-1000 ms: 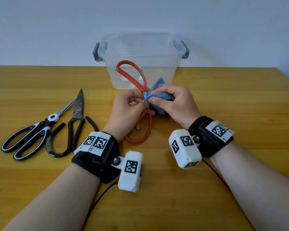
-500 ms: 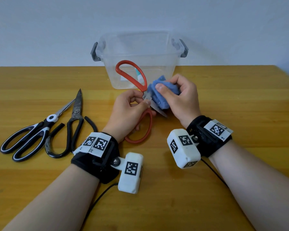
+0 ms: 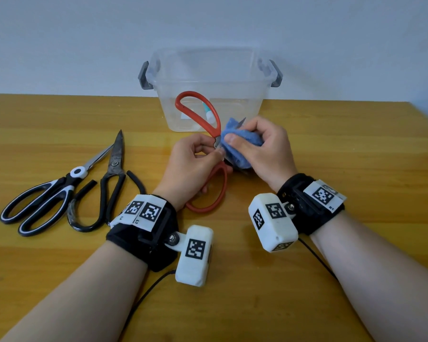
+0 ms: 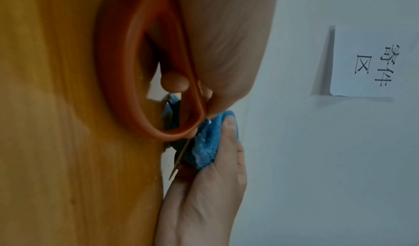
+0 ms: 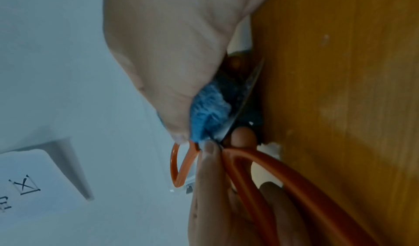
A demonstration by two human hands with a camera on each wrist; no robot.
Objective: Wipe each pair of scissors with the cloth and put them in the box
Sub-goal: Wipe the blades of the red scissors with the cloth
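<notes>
My left hand (image 3: pixel 203 154) pinches the red-handled scissors (image 3: pixel 200 112) near their pivot, holding them spread above the wooden table (image 3: pixel 331 149). My right hand (image 3: pixel 255 144) grips a bunched blue cloth (image 3: pixel 237 144) wrapped round the blades; one blade tip pokes out above the cloth. In the left wrist view the red handle loop (image 4: pixel 136 81) fills the middle, with the cloth (image 4: pixel 208 142) and a thin blade edge below it. The right wrist view shows the cloth (image 5: pixel 208 112) pressed on the blade beside the red handles (image 5: pixel 260 174). The clear box (image 3: pixel 208 77) stands just behind.
Two more pairs lie at the left of the table: black-and-white scissors (image 3: pixel 47 193) and dark metal shears (image 3: pixel 109 178) with black handles. A small white-and-teal item (image 3: pixel 208 112) sits inside the box. A white wall rises behind the table.
My right hand with the cloth slid out along the blades and back toward the pivot, now covering them again. My left hand kept its hold on the red scissors.
</notes>
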